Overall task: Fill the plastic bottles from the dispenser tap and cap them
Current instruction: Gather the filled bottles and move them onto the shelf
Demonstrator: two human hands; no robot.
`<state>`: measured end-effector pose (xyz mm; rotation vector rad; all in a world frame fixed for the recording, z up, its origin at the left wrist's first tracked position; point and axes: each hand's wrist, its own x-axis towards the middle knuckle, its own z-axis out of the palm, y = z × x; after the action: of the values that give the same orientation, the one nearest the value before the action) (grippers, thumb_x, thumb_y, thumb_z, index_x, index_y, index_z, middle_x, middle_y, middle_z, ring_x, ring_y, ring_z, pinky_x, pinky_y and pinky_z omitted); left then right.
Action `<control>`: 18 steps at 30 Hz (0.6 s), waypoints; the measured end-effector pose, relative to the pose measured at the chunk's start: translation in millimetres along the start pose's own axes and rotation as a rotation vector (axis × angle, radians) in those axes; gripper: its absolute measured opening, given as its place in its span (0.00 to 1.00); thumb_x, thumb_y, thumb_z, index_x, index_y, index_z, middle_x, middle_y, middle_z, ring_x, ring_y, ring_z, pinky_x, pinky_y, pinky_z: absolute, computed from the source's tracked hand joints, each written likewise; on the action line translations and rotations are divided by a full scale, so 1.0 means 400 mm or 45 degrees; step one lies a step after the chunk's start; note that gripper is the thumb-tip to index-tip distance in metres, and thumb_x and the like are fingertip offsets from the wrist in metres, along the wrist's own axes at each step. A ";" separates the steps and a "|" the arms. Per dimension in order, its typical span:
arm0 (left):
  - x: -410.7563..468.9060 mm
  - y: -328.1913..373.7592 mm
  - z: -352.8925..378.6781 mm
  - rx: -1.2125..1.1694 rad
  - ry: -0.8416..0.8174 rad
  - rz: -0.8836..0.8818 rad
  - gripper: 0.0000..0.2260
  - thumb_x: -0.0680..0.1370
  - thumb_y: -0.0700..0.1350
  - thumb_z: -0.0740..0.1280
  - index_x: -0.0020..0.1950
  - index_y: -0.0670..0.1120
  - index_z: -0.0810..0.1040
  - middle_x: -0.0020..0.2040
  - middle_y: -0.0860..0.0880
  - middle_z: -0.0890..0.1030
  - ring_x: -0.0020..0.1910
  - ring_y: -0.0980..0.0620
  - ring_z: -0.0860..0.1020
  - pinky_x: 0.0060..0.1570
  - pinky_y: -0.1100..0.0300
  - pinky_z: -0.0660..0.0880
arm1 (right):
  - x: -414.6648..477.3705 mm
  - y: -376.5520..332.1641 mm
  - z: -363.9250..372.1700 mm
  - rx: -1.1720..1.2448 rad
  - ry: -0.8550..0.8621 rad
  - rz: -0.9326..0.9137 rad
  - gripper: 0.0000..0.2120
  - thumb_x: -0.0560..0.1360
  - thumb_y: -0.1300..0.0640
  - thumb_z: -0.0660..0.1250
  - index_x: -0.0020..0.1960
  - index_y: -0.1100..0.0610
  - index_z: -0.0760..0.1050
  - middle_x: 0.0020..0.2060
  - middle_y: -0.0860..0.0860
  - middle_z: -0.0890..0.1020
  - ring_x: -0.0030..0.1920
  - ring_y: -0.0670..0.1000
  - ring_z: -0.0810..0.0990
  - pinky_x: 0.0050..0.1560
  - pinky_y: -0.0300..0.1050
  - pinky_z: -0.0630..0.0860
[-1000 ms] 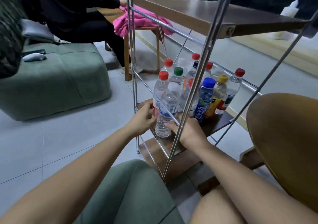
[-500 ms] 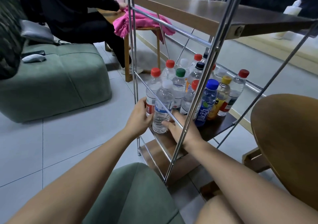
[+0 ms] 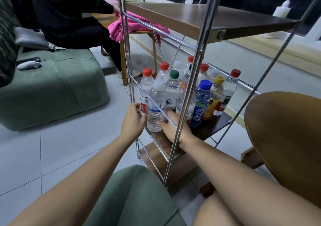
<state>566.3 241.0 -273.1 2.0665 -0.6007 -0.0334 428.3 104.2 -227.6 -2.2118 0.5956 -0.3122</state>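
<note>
The rack (image 3: 196,79) has polished, mirror-bright metal posts and rails. Its shelves (image 3: 191,17) are dark wood with a smooth, faintly glossy face. At the rack's front edge the bottle (image 3: 156,107) is clear, ribbed, shiny plastic. Left of the rack, the sofa (image 3: 52,90) is matt green cloth and the floor (image 3: 69,147) is glossy pale tile. Right of it, the table (image 3: 286,139) is smooth satin wood.

rail (image 3: 137,84) and post (image 3: 194,73) fence the packed bottles (image 3: 172,88).

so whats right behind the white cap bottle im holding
A red-capped bottle and a green-capped bottle stand right behind the white-capped bottle. Their bases are hidden by it, the left hand and the right hand.
</note>
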 end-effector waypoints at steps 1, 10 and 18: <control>-0.016 0.000 0.005 -0.034 0.032 -0.028 0.19 0.81 0.43 0.73 0.70 0.46 0.73 0.60 0.50 0.78 0.53 0.52 0.79 0.58 0.50 0.81 | 0.001 0.001 0.001 0.005 -0.002 -0.005 0.10 0.80 0.50 0.76 0.47 0.48 0.75 0.40 0.48 0.83 0.41 0.45 0.84 0.39 0.36 0.72; -0.105 -0.001 0.013 0.010 -0.157 0.097 0.22 0.75 0.53 0.81 0.67 0.55 0.80 0.56 0.60 0.83 0.51 0.62 0.81 0.48 0.64 0.77 | 0.004 0.017 -0.011 -0.054 -0.123 -0.005 0.10 0.78 0.41 0.68 0.49 0.47 0.77 0.45 0.52 0.85 0.50 0.56 0.86 0.57 0.60 0.84; -0.088 0.024 0.014 0.114 -0.143 0.066 0.21 0.76 0.51 0.81 0.66 0.51 0.80 0.53 0.58 0.83 0.48 0.63 0.80 0.42 0.68 0.71 | -0.023 0.013 -0.056 0.287 -0.286 0.165 0.13 0.82 0.47 0.65 0.49 0.28 0.80 0.58 0.53 0.85 0.64 0.58 0.83 0.70 0.63 0.78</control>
<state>529.9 247.5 -276.0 2.1450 -0.7362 -0.0947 409.6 91.5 -217.2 -1.9481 0.5490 -0.0584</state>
